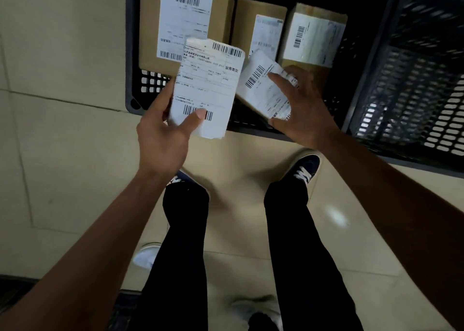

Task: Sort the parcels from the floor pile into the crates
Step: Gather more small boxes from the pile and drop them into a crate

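Observation:
My left hand (163,132) grips a flat white-labelled parcel (208,84), thumb pressed on its lower barcode, held above the near rim of a black crate (131,54). My right hand (301,110) holds a smaller brown parcel with a white label (263,90), fingers over its top and thumb under its near edge, tilted over the crate. Inside the crate lie three brown boxes with shipping labels: a large one (185,22) at the left, a middle one (261,27) and a right one (313,37).
A second black lattice crate (414,92) stands to the right, its inside dark. I stand on beige floor tiles (62,105), my legs and dark shoes below the hands. A white parcel (145,255) lies on the floor by my left leg.

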Available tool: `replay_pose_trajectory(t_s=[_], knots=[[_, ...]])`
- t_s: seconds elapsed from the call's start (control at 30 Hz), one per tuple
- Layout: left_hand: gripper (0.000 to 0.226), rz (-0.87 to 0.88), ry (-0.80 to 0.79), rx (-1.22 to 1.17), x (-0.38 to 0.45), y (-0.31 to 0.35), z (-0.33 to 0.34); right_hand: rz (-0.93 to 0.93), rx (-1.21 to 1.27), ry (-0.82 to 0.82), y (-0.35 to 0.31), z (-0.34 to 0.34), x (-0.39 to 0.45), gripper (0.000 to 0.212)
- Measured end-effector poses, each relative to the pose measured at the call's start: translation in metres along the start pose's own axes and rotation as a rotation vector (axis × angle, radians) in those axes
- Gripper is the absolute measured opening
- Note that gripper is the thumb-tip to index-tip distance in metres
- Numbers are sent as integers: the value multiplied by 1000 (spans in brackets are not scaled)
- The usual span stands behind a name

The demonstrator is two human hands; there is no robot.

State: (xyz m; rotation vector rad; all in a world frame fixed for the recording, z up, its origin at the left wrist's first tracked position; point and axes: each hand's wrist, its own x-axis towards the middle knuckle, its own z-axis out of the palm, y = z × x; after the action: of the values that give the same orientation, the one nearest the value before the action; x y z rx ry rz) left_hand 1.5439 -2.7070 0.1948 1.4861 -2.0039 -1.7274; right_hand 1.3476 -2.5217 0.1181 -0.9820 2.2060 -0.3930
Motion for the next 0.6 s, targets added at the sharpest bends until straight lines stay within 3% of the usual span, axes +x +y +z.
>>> replay_pose_trajectory(t_s=[0.3,0.43,0.6], knots=[[62,-4,-19,35,8,-26,0,-161,-85,-247,25,12,30,95],[61,-7,-26,21,11,-33,3,-246,-118,-285,20,31,47,97],[59,7,-17,-9,12,-35,1,-200,-71,-339,23,52,58,100]])
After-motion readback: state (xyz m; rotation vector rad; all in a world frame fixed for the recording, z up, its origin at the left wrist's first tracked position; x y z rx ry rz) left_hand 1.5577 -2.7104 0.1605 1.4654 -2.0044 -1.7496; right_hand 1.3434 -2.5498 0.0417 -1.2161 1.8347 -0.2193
